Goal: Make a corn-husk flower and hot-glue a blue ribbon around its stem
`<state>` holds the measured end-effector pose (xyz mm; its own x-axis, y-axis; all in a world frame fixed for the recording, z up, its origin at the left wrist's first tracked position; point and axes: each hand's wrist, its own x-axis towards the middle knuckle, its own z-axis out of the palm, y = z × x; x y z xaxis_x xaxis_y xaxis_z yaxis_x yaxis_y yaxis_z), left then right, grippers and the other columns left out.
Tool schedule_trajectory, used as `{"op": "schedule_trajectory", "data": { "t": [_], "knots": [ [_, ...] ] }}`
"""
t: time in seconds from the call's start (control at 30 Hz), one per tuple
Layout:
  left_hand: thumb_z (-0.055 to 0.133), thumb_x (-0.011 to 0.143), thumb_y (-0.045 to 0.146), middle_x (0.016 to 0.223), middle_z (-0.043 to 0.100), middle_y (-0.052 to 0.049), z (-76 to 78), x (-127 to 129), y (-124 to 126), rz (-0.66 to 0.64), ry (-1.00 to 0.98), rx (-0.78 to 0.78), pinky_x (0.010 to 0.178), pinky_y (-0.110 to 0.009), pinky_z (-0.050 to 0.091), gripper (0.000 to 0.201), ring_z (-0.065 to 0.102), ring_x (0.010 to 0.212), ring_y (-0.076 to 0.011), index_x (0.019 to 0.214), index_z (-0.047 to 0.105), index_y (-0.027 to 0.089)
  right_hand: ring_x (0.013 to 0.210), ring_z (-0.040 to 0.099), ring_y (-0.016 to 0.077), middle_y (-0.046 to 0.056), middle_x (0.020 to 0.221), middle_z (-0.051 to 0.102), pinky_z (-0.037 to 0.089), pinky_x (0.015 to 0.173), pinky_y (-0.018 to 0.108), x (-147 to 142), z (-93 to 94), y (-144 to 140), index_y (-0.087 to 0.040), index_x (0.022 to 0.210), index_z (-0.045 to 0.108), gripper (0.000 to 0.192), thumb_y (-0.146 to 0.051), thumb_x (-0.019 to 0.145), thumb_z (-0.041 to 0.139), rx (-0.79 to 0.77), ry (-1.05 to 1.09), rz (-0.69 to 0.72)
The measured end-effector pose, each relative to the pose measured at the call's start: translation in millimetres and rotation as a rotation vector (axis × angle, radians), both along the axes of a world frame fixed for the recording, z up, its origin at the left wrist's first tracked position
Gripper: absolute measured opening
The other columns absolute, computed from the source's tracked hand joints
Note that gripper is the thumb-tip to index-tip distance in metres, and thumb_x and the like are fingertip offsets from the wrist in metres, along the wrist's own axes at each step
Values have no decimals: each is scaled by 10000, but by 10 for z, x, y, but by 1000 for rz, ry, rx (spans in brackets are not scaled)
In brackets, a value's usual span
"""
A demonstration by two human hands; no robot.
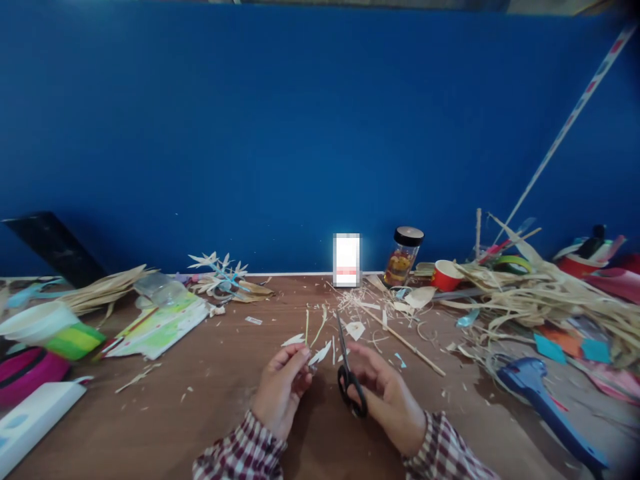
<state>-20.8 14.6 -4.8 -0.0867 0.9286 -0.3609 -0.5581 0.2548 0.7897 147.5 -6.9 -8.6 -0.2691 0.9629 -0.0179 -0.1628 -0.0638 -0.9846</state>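
Fingers (299,357) pinch a leaf sliver (320,353), others grip scissors (349,373) over littered wooden table (220,393), blue wall (300,133).

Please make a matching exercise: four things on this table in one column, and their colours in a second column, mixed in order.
Things:
1. scissors in the right hand
2. paper cup
3. glue gun
4. jar lid

Colours:
a. blue
b. red
c. black lid on clear glass
d. black handles

Pairs: 1-d, 2-b, 3-a, 4-c

The left hand pinches a pale leaf strip.
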Motion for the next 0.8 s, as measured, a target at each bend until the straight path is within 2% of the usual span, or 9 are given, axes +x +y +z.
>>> {"op": "schedule_trajectory", "data": {
  "t": [0.1, 0.2, 0.33, 0.43, 0.6, 0.7, 0.8],
  "knots": [
    [701, 601, 241, 542, 533, 43, 6, 63, -53, -34, 59, 13, 431, -131, 431, 190, 472, 448, -34, 716, 587, 142, 699, 585, 143, 44, 811, 617, 414, 497, 198, 23, 12, 17, -212, 1026, 444, 324, -354, 760, 563, -70, 75, 58],
    [694, 600, 279, 535, 514, 48, -13, 120, -109, -55, 166, 31, 445, -141, 430, 208, 467, 470, -44, 716, 586, 143, 691, 575, 130, 32, 817, 605, 360, 427, 153, 57, 5, 44, -241, 1070, 401, 361, -341, 763, 564, -77, 132, 44],
    [671, 615, 308, 550, 517, 47, -62, 155, -161, -88, 356, 96, 462, -158, 435, 203, 468, 504, -64, 709, 587, 149, 627, 523, 88, -22, 717, 570, 396, 508, 172, 65, -2, 64, -228, 1080, 459, 513, -228, 630, 706, 33, 125, -44],
    [648, 636, 324, 592, 544, 34, -92, 174, -192, -160, 458, 152, 478, -178, 447, 195, 483, 530, -82, 718, 589, 157, 617, 517, 84, -20, 702, 575, 408, 541, 187, 49, 22, 62, -199, 1008, 528, 447, -207, 605, 720, 11, 72, -100],
    [604, 678, 325, 605, 562, 17, -102, 223, -248, -276, 579, 250, 481, -194, 443, 165, 498, 532, -100, 707, 599, 163, 654, 537, 96, 7, 770, 619, 416, 574, 203, 54, 22, 84, -196, 982, 526, 390, -230, 633, 698, -20, 107, -185],
    [594, 686, 313, 589, 558, 14, -98, 244, -272, -321, 599, 268, 475, -195, 435, 151, 492, 509, -98, 699, 601, 163, 637, 533, 85, -11, 740, 607, 413, 581, 194, 76, -21, 114, -199, 950, 528, 367, -238, 629, 701, -29, 176, -215],
    [591, 686, 307, 583, 557, 11, -96, 258, -288, -365, 580, 270, 466, -195, 431, 149, 486, 493, -95, 692, 602, 159, 576, 509, 73, -26, 708, 587, 394, 521, 179, 89, -48, 133, -204, 937, 528, 367, -260, 620, 704, -59, 198, -217]
  ]
}}
